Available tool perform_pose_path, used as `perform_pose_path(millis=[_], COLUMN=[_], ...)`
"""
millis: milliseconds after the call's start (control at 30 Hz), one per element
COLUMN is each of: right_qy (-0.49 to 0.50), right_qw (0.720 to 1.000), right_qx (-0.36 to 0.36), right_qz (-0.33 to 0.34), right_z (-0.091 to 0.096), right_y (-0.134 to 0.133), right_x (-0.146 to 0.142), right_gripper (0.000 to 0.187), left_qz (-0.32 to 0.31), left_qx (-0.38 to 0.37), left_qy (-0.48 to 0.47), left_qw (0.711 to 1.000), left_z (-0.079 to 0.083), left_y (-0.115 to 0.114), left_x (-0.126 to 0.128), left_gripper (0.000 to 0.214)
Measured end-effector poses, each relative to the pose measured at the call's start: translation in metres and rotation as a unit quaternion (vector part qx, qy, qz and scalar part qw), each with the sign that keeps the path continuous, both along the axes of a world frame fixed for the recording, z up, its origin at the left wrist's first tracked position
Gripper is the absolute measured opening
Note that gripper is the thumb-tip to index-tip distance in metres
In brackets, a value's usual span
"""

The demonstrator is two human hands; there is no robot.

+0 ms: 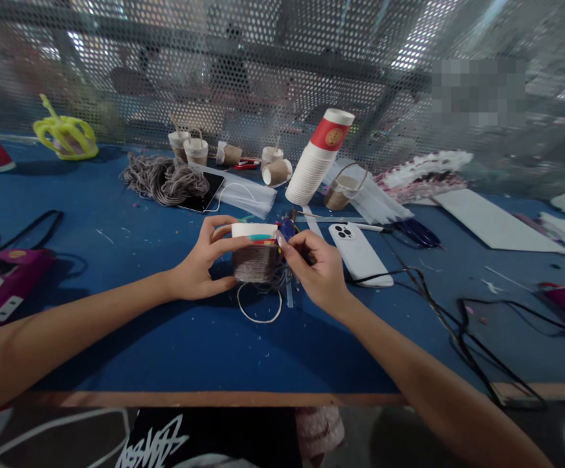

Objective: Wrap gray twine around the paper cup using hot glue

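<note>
My left hand [209, 257] is wrapped round a paper cup [255, 260], thumb low and fingers across its upper part. Grey yarn covers the lower part of the cup, while a white band with a coloured print shows above. At the cup's right side, my right hand [318, 263] has its thumb and forefinger pinched together; what lies between them is too small to make out. Just behind those fingertips is a small dark-blue object [288, 227], partly hidden. Loose grey yarn [277, 279] lies beside the cup, and a loop of white cord [259, 321] lies in front.
Behind stand a tilted stack of paper cups [306, 169], a grey yarn heap [160, 179] and several small yarn-wrapped cups [197, 151]. A white phone [363, 253] lies to the right near black cables [423, 286]. A purple glue gun [23, 273] lies left.
</note>
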State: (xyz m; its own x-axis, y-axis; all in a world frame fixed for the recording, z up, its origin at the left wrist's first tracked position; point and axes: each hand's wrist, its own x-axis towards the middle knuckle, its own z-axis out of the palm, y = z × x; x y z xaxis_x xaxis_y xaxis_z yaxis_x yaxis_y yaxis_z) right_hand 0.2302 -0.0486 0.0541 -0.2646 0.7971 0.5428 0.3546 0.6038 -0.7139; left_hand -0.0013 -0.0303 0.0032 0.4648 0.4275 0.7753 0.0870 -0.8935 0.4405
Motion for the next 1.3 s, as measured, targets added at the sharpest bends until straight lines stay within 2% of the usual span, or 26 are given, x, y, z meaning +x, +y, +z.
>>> perform_pose_path(millis=[533, 767, 967, 1133, 1300], right_qy=[0.017, 0.026, 0.039, 0.04, 0.031], right_qw=[0.999, 0.998, 0.997, 0.997, 0.997], right_qx=[-0.028, -0.047, -0.06, -0.062, -0.061], right_qz=[0.014, 0.013, 0.023, 0.021, 0.02], right_z=[0.0002, 0.0005, 0.0012, 0.0017, 0.0002], right_y=[-0.0007, -0.0018, -0.0016, -0.0031, -0.0061], right_x=[0.0007, 0.0003, 0.0011, 0.0012, 0.0002], right_gripper=[0.027, 0.032, 0.035, 0.038, 0.038], left_qz=[0.01, -0.009, -0.01, -0.03, -0.03], left_qx=[-0.005, -0.014, 0.002, -0.017, -0.02], left_qy=[0.036, 0.003, 0.023, 0.003, 0.02], left_qw=[0.999, 1.0, 1.0, 0.999, 0.999], left_z=[0.0046, 0.0031, 0.0025, 0.0029, 0.0066], left_y=[-0.0015, -0.0022, -0.0013, -0.0024, -0.0042], left_x=[-0.0022, -0.0015, -0.0015, -0.0021, -0.002], left_gripper=[0.07, 0.075, 0.066, 0.075, 0.064])
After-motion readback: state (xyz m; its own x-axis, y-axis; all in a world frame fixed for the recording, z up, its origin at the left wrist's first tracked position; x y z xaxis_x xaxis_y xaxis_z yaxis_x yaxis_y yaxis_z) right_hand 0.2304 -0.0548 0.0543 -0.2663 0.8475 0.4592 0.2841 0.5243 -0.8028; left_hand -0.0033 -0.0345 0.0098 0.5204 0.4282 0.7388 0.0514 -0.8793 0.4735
